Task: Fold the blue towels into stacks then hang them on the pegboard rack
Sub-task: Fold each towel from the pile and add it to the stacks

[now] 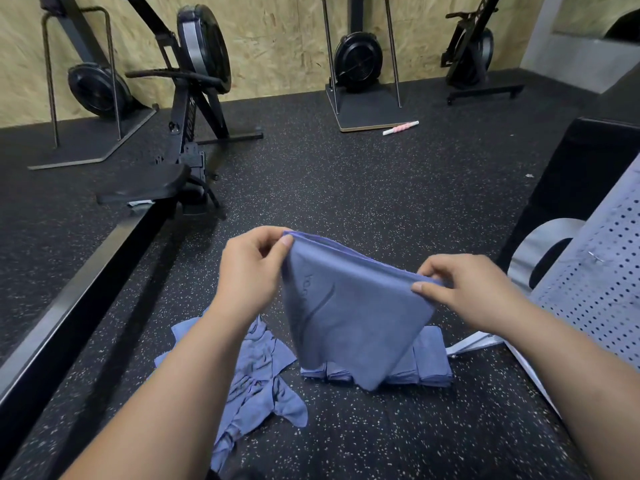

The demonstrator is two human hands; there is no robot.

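A folded blue towel (349,317) hangs in the air above the floor. My left hand (252,268) pinches its upper left corner and my right hand (457,289) pinches its upper right corner. Below and behind the towel, a stack of folded blue towels (429,362) lies on the black speckled floor. Left of that stack lie crumpled, unfolded blue towels (256,379). A grey perforated panel (595,271) stands at the right edge.
A rowing machine (187,133) with its long rail (69,299) runs along the left. More upright machines (360,60) stand against the wood-board wall. A pink and white roller stick (400,128) lies on the floor. A black box (571,174) sits at the right.
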